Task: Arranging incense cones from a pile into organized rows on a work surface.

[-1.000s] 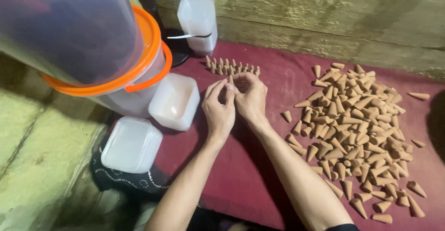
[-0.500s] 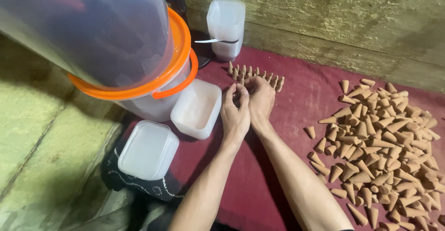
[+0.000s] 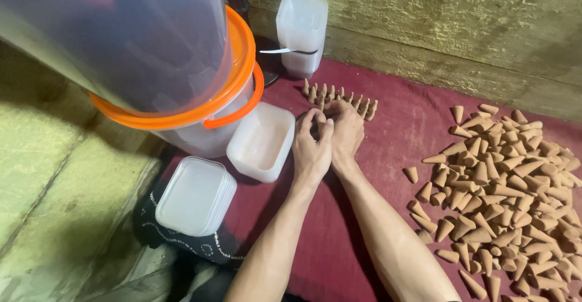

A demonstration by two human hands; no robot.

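Note:
My left hand [image 3: 311, 150] and my right hand [image 3: 347, 131] are pressed together on the maroon cloth [image 3: 388, 132], with fingers curled around a few small tan cones. They sit right at the near side of a short row of upright cones [image 3: 339, 94], and the fingertips touch it. A big loose pile of the same tan cones [image 3: 503, 187] lies to the right, a forearm's length from my right hand. What lies inside my palms is mostly hidden.
An open white plastic tub [image 3: 262, 141] lies just left of my left hand. A lidded tub stack [image 3: 195, 196] lies nearer me. More tubs [image 3: 301, 29] stand at the back by the rough wall. A clear bucket with an orange rim [image 3: 200, 111] looms at left.
My hands have stayed by the row of upright cones and closed tighter against each other. The camera has swung, so the pile now sits further right in view.

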